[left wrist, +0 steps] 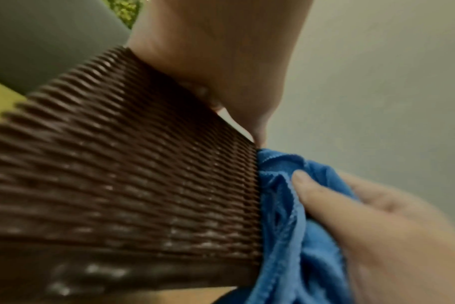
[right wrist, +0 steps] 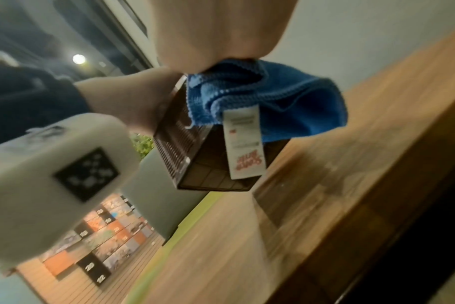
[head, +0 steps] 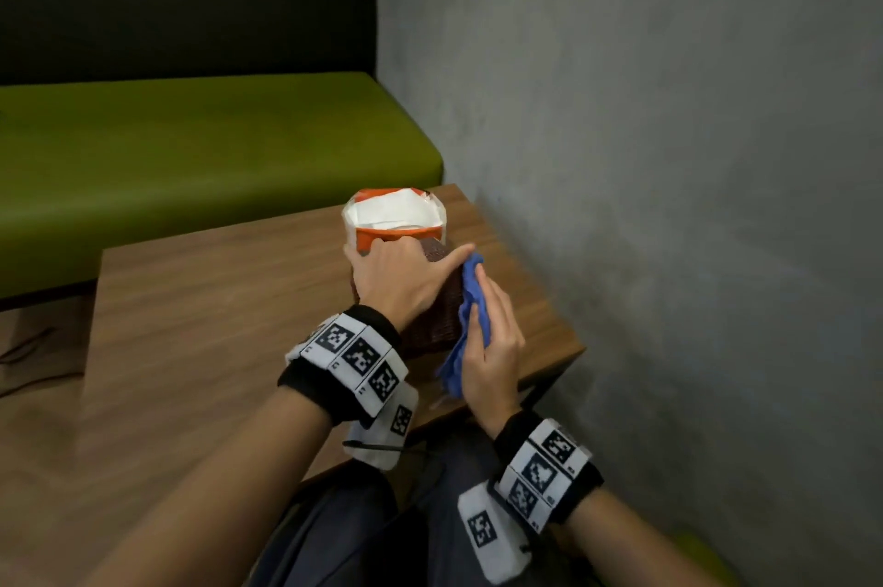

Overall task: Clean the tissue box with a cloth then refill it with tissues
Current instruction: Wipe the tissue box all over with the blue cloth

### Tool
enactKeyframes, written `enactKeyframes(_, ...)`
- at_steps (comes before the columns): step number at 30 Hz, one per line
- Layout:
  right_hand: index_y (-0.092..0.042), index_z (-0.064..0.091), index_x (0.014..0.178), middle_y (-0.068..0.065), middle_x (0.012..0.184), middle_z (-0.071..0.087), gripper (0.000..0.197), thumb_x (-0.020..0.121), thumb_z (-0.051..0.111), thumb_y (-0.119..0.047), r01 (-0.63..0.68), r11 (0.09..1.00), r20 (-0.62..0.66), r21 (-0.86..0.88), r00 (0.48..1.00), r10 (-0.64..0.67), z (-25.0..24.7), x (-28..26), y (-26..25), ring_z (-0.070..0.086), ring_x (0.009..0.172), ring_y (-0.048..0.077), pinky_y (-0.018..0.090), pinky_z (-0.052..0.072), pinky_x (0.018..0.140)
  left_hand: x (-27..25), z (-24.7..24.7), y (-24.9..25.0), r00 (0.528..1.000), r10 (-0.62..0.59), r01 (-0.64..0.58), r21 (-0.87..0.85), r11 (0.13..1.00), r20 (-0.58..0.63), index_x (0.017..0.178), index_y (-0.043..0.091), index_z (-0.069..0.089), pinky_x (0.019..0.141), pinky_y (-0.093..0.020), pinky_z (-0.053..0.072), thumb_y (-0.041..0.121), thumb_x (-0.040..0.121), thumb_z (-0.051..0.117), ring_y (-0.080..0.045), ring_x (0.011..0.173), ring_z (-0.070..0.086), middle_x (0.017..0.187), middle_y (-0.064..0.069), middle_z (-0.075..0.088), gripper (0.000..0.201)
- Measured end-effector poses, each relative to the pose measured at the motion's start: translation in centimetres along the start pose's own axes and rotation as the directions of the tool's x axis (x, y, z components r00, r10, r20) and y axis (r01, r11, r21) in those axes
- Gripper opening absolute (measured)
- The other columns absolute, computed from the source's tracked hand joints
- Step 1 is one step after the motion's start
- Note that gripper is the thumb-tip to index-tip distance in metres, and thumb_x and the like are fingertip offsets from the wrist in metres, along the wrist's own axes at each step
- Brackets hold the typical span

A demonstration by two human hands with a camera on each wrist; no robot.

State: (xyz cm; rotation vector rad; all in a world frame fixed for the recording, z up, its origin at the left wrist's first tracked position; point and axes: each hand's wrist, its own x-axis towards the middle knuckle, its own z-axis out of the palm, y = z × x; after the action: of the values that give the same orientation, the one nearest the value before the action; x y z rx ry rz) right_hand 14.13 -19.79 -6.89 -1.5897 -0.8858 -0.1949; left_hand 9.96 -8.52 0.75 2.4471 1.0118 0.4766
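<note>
Nearest, both forearms reach in over the person's lap, each wrist wrapped in a black band with white marker blocks. The right hand (head: 489, 350) presses a bunched blue cloth (head: 470, 324) flat against the right side of the brown ribbed tissue box (head: 437, 321); its fingers (left wrist: 322, 197) lie fairly straight along the cloth with the thumb pinching a fold, so the hand grasps the cloth. A white care label (right wrist: 244, 142) hangs from the cloth's lower edge. The left hand (head: 399, 281) clamps the box from above, fingers curled over its far-left top edge and thumb stretched along the right top edge, just above the cloth. In the right wrist view the box is lifted and tilted, its underside clear of the bench (head: 200, 300). The hands work over the bench's near right corner, close to its right edge, where a narrow strip of wood separates them from the grey wall (head: 669, 156). To the left the wooden top runs wide and bare. Just beyond the box, touching or nearly touching the left fingers, an opened orange-and-white pack of tissues (head: 394, 216) stands near the far right corner. Farther off a green padded seat (head: 191, 156) runs along the bench's far edge beneath a dark panel.
</note>
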Motion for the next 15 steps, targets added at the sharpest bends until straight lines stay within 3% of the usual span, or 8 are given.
enactKeyframes(2, 0.007, 0.047, 0.128, 0.006, 0.131, 0.045, 0.038, 0.091, 0.039, 0.003, -0.006, 1.000, 0.055, -0.024, 0.998, 0.007, -0.1, 0.5, 0.6, 0.037, 0.124, -0.007, 0.000, 0.026, 0.101, -0.1, -0.2, 0.1, 0.999, -0.007, 0.002, -0.103, 0.995, -0.048, 0.050, 0.017, 0.048, 0.098, -0.052, 0.030, 0.079, 0.064, 0.049, -0.026, 0.077, 0.055, 0.063, 0.000, 0.061, 0.063)
enactKeyframes(4, 0.002, 0.047, 0.130, 0.004, 0.132, 0.045, 0.039, 0.092, 0.039, -0.003, -0.060, 0.997, 0.109, -0.053, 0.992, 0.065, -0.2, 2.1, 1.4, 0.039, 0.125, 0.004, -0.001, 0.025, 0.101, -0.3, -0.7, 0.1, 0.998, 0.055, -0.058, -0.140, 0.988, -0.023, 0.044, 0.018, 0.035, 0.087, -0.043, 0.036, 0.070, 0.062, 0.058, -0.022, 0.062, 0.048, 0.051, 0.003, 0.050, 0.059)
enactKeyframes(7, 0.001, 0.042, 0.134, 0.013, 0.142, 0.041, 0.038, 0.096, 0.039, -0.003, -0.236, 0.971, 0.085, -0.037, 0.967, 0.239, -0.4, 6.1, 3.2, 0.036, 0.132, 0.018, 0.004, 0.025, 0.106, -0.4, -1.1, 0.1, 0.982, 0.174, -0.156, -0.194, 0.969, 0.076, 0.045, 0.011, 0.043, 0.061, -0.030, 0.029, 0.063, 0.054, 0.055, -0.017, 0.051, 0.045, 0.045, 0.004, 0.044, 0.054)
enactKeyframes(9, 0.001, 0.040, 0.135, 0.014, 0.145, 0.039, 0.040, 0.096, 0.039, -0.006, -0.210, 0.977, 0.030, -0.033, 0.977, 0.211, -0.4, 7.2, 2.6, 0.033, 0.135, 0.019, 0.002, 0.022, 0.104, -0.3, -1.2, 0.0, 0.972, 0.215, -0.191, -0.210, 0.959, 0.095, 0.053, 0.008, 0.055, 0.056, -0.028, 0.025, 0.062, 0.051, 0.051, -0.020, 0.055, 0.047, 0.047, 0.004, 0.046, 0.055)
enactKeyframes(11, 0.002, 0.038, 0.136, 0.008, 0.144, 0.034, 0.044, 0.092, 0.038, -0.006, -0.085, 0.996, 0.068, -0.002, 0.994, 0.085, 0.3, 5.6, 0.8, 0.029, 0.136, 0.014, 0.003, 0.019, 0.107, 0.2, -1.1, -0.2, 0.975, 0.216, -0.203, -0.190, 0.961, 0.045, 0.058, 0.013, 0.056, 0.062, -0.028, 0.026, 0.062, 0.051, 0.051, -0.022, 0.064, 0.047, 0.052, 0.004, 0.046, 0.050)
enactKeyframes(13, 0.005, 0.035, 0.136, 0.007, 0.143, 0.031, 0.045, 0.092, 0.038, -0.001, 0.060, 0.998, 0.125, -0.009, 0.990, -0.059, 0.9, 2.2, -0.6, 0.024, 0.138, 0.011, 0.008, 0.017, 0.111, 0.7, -1.3, -0.7, 0.981, 0.190, -0.182, -0.202, 0.962, 0.021, 0.080, 0.015, 0.068, 0.068, -0.027, 0.029, 0.065, 0.046, 0.045, -0.024, 0.084, 0.055, 0.076, -0.004, 0.063, 0.065)
enactKeyframes(15, 0.006, 0.036, 0.136, 0.009, 0.143, 0.030, 0.044, 0.092, 0.035, -0.002, 0.134, 0.988, 0.087, -0.080, 0.988, -0.127, 0.9, 1.2, 0.2, 0.019, 0.140, 0.002, 0.012, 0.017, 0.113, 0.9, -1.7, -1.2, 0.974, 0.205, -0.178, -0.233, 0.956, 0.096, 0.105, 0.021, 0.068, 0.076, -0.028, 0.037, 0.063, 0.040, 0.044, -0.020, 0.104, 0.054, 0.104, -0.006, 0.064, 0.081)
